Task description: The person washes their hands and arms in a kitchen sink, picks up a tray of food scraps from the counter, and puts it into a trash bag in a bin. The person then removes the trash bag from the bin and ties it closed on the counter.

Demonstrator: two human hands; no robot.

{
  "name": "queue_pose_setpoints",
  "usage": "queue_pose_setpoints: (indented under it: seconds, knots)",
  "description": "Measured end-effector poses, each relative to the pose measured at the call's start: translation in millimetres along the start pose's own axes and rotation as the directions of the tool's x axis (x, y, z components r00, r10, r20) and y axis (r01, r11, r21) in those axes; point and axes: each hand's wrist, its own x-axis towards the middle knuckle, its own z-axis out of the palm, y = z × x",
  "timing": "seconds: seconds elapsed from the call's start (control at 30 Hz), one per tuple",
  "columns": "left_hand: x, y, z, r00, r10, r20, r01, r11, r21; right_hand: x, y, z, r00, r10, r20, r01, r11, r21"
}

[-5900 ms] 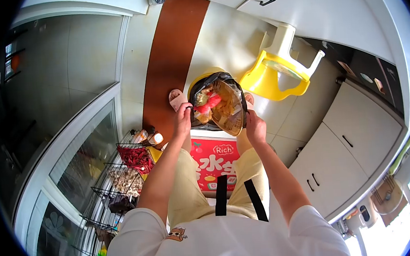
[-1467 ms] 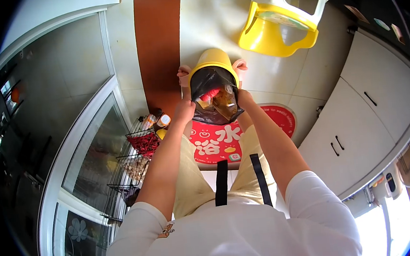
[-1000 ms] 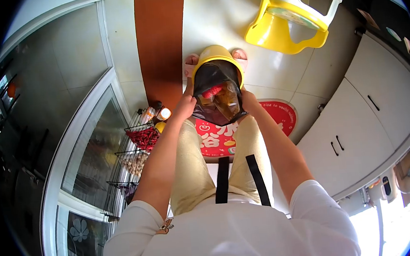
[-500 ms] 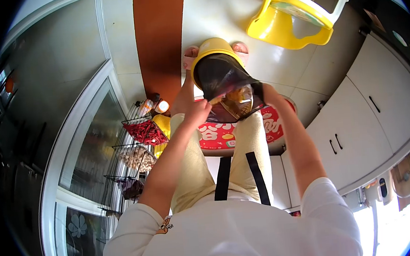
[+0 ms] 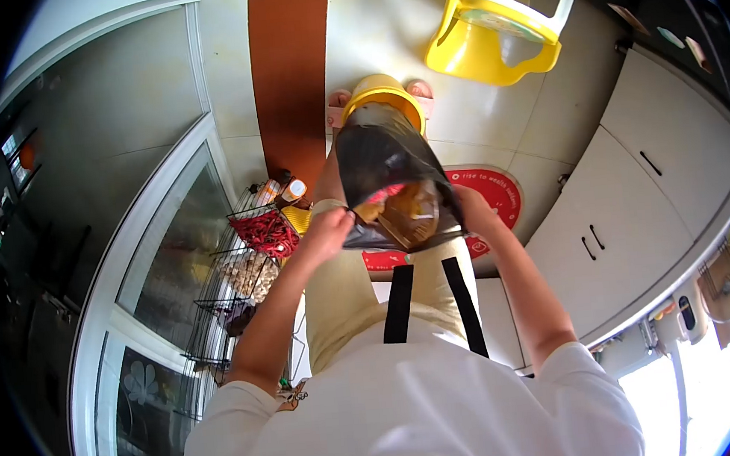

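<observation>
A black plastic garbage bag (image 5: 383, 151) stretches from the yellow trash bin (image 5: 379, 85) toward my body, its mouth spread wide. My left hand (image 5: 329, 232) grips the left edge of that mouth, fingers closed on the plastic. On the opposite edge, my right hand (image 5: 475, 211) is closed around the bag's rim. Inside lie crumpled brownish clear packaging (image 5: 411, 216) and something red, not clear enough to name. The bin stands by my feet, tilted, with the lower part of the bag still in it.
A red printed mat (image 5: 491, 197) lies under my legs. At left, a wire rack (image 5: 217, 304) holds dried red chilies (image 5: 264, 234) and other foods beside a sliding glass door. A yellow and white child's seat (image 5: 496, 38) stands ahead on the right. White cabinets (image 5: 613, 217) line the right side.
My left hand has moved left and toward my body, pulling the bag's mouth wider. More of the bag has come out of the bin, and its contents show more.
</observation>
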Motion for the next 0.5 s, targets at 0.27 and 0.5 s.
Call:
queue_pose_setpoints:
  seconds: [0.27, 0.5]
  knots:
    - [-94.8, 85.9, 42.8, 0.820, 0.560, 0.113, -0.566, 0.824, 0.019, -156.8, -30.9, -74.9, 0.940, 0.313, -0.139, -0.209, 0.846, 0.491]
    - [-159.8, 186.3, 57.9, 0.550, 0.718, 0.427, -0.765, 0.638, -0.087, -305.6, 12.4, -79.5, 0.832, 0.367, -0.417, 0.089, 0.653, 0.752]
